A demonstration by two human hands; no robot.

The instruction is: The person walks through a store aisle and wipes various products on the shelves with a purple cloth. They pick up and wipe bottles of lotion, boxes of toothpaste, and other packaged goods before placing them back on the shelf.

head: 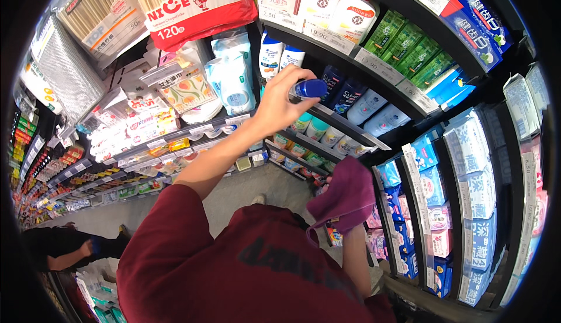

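My left hand [285,99] is raised at a shelf, its fingers and thumb around a bottle with a dark blue cap [311,88]. White shampoo bottles with blue caps [271,55] stand just beyond it, and dark blue Clear bottles [346,95] stand to its right. Lower right, a purple cloth [346,191] hangs over my right hand [335,217], hiding most of the hand and its fingers; the forearm shows below.
Bamboo chopstick packs [197,11] and wet-wipe packs [230,77] fill shelves at the upper left. Toothpaste boxes [477,33] are at the upper right, tissue packs [477,182] on the right shelves. Another person's arm [70,259] shows at the lower left.
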